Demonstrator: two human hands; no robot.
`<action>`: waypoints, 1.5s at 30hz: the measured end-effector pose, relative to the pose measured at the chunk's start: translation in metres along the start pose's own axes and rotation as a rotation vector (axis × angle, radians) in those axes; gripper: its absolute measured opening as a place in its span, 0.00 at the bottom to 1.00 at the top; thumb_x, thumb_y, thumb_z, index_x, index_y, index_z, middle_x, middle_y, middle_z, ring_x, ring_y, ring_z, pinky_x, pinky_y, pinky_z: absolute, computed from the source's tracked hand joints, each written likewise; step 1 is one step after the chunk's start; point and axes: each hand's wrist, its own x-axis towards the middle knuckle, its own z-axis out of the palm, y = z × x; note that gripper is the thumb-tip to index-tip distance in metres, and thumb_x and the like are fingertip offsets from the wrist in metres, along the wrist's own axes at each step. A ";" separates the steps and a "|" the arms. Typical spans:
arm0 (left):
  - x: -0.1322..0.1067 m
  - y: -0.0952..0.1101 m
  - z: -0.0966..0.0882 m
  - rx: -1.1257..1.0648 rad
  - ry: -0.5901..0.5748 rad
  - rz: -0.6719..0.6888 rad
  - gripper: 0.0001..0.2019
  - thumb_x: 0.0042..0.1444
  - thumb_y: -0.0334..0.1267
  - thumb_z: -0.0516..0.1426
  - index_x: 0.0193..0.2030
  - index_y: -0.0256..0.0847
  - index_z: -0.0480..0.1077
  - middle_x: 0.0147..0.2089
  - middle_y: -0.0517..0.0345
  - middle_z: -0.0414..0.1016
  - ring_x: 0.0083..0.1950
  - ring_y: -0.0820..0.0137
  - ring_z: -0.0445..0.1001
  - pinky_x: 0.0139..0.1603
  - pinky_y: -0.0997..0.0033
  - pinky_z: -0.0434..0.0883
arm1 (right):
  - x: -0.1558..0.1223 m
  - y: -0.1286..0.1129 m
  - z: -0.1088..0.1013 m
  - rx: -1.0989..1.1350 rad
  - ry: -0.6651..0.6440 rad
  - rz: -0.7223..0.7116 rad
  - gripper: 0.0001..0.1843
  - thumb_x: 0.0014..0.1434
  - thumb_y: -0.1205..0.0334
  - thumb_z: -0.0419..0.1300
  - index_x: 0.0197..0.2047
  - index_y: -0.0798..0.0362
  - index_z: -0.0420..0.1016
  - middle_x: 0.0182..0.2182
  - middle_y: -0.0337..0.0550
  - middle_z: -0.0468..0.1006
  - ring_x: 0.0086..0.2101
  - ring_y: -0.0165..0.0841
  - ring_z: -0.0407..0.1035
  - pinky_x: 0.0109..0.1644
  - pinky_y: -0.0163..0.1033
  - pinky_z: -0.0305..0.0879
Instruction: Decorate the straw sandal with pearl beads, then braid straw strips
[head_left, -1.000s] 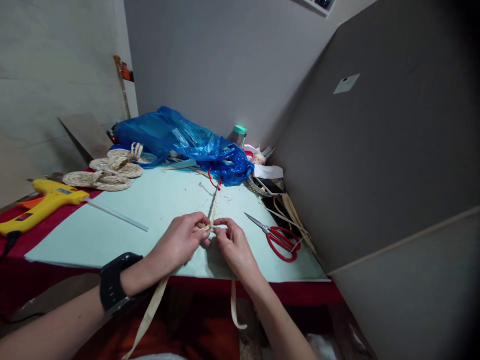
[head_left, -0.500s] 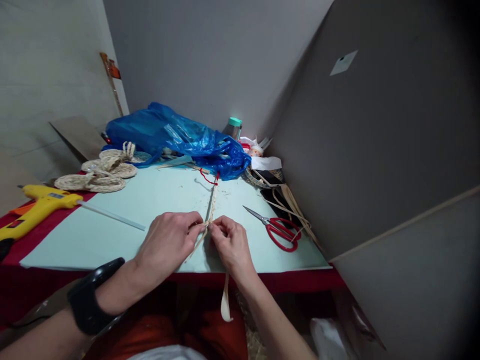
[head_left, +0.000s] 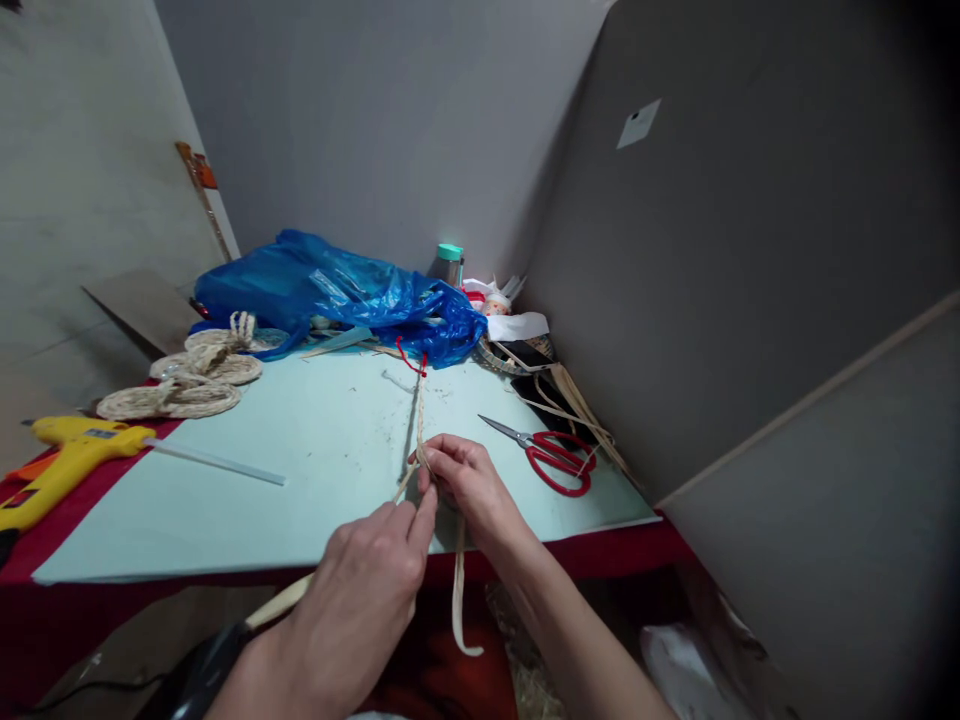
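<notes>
A thin pale braid of flat plant-fibre strips runs toward me along the table, its far end tied with red string. My right hand pinches the near end of the braid between thumb and fingers. One loose strip hangs below that hand past the table edge, its tip curled. Closer to me, my left hand is closed, its index finger touching the right fingertips. Another pale strip shows beneath the left wrist, so the left hand seems to grip a strand, though its fingers are mostly hidden.
Red-handled scissors lie at right beside more strips. A yellow glue gun with a glue stick lies at left, near coiled fibre braids. Behind are a blue plastic bag and a green-lidded jar. Grey panels stand close.
My left hand has drawn back toward me from the braid, and a strip now shows under its wrist. The right hand stays at the braid. The view has shifted slightly.
</notes>
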 end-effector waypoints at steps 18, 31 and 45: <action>0.060 -0.055 0.010 -1.536 -0.205 -0.285 0.13 0.55 0.46 0.61 0.34 0.36 0.69 0.28 0.62 0.66 0.23 0.79 0.54 0.24 0.75 0.49 | 0.000 -0.002 -0.007 -0.459 -0.022 -0.193 0.14 0.64 0.64 0.52 0.27 0.53 0.68 0.24 0.37 0.71 0.28 0.29 0.64 0.35 0.34 0.56; 0.059 -0.049 0.012 -1.472 -0.048 -0.468 0.03 0.47 0.33 0.57 0.26 0.37 0.66 0.21 0.64 0.66 0.18 0.80 0.52 0.21 0.74 0.46 | -0.016 -0.023 -0.006 -1.069 -0.106 -0.201 0.11 0.64 0.70 0.48 0.50 0.55 0.60 0.31 0.43 0.76 0.31 0.35 0.68 0.32 0.35 0.55; 0.057 -0.042 0.020 -1.358 0.077 -0.479 0.03 0.45 0.33 0.58 0.26 0.36 0.72 0.21 0.65 0.66 0.24 0.75 0.58 0.25 0.74 0.53 | -0.032 -0.016 0.026 -1.800 0.080 -0.389 0.13 0.54 0.80 0.53 0.38 0.56 0.71 0.30 0.50 0.76 0.32 0.41 0.72 0.27 0.39 0.61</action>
